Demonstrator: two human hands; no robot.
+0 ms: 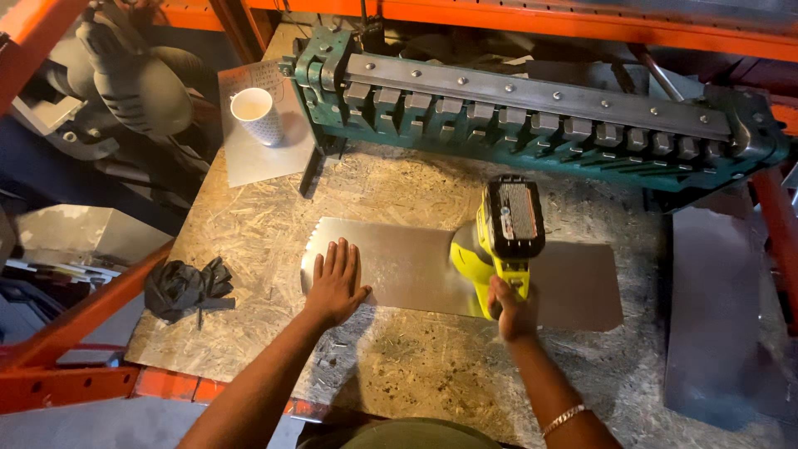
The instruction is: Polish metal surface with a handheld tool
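Note:
A flat sheet of grey metal [416, 266] lies on the chipboard bench top [274, 208]. My left hand [335, 283] presses flat on the sheet's left end, fingers spread and pointing away from me. My right hand [511, 308] grips the handle of a yellow-green cordless power tool [499, 241] with a black battery pack on top. The tool stands on the sheet near its middle, nose down. Its working end is hidden under the tool body.
A green sheet-metal bending brake [540, 112] spans the back of the bench. A white cup [256, 115] stands on a small metal sheet at the back left. Black gloves [184, 287] lie at the left edge. More metal sheet [719, 316] lies at right. Orange rack beams surround the bench.

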